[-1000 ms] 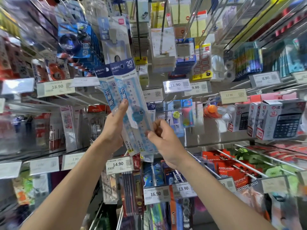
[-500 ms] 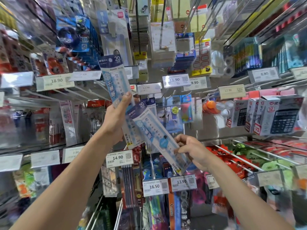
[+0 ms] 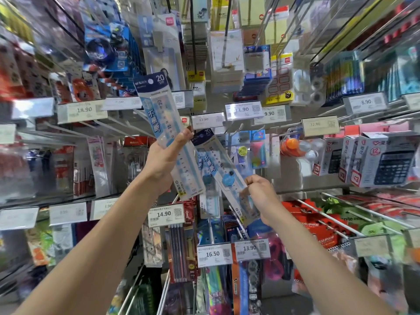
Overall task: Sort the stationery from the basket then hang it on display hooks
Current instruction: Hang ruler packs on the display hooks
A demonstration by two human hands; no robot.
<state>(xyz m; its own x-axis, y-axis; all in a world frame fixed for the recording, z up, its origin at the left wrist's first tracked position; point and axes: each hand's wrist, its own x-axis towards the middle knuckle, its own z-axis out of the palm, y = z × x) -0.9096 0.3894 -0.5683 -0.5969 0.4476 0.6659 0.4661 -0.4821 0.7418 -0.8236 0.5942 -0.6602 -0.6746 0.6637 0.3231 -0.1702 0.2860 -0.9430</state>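
Left ruler before hooks; right ruler lower right, overlapping it; calculators far right; price tags below

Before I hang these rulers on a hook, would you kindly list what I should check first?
1. Left hand grips the upper ruler pack: ok.
2. Right hand pinches the second ruler pack at its lower end: ok.
3. Upper hang hole clear of fingers: ok.
4. Second pack's hole visible: cannot tell, blurred.
5. Matching display hook identified: cannot tell.
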